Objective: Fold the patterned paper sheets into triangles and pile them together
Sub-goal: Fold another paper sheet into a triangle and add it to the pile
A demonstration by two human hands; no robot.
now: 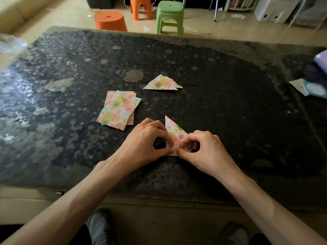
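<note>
Two bare hands meet over one pastel checked paper sheet with small cartoon prints (174,129), already folded into a triangle, which lies on the dark pebble-patterned glass-topped table (230,103) near its front edge. The left hand (146,138) has its fingers curled, thumb and forefinger closed on the sheet's near corner from the left. The right hand (205,151) is curled the same way and pinches that corner from the right, so the fingertips of both hands nearly touch. The sheet's far point sticks out beyond the hands, pointing away from the person. Just left of the hands, apart from them, lies a loose stack of flat, unfolded sheets of the same patterned paper (118,110), fanned slightly askew. Farther back, near the middle of the table, sits a small pile of folded paper triangles (162,83), overlapping one another. At the right edge of the table are a pale blue-and-white packet (309,87) and a blurred purple object (320,62); at the far left corner is a crumpled clear plastic bag (10,44). On the floor beyond the table stand a round orange plastic stool (109,20), a taller orange stool (140,7) and a green plastic stool (169,16). Below the table edge a pair of grey shoes (100,227) shows.
</note>
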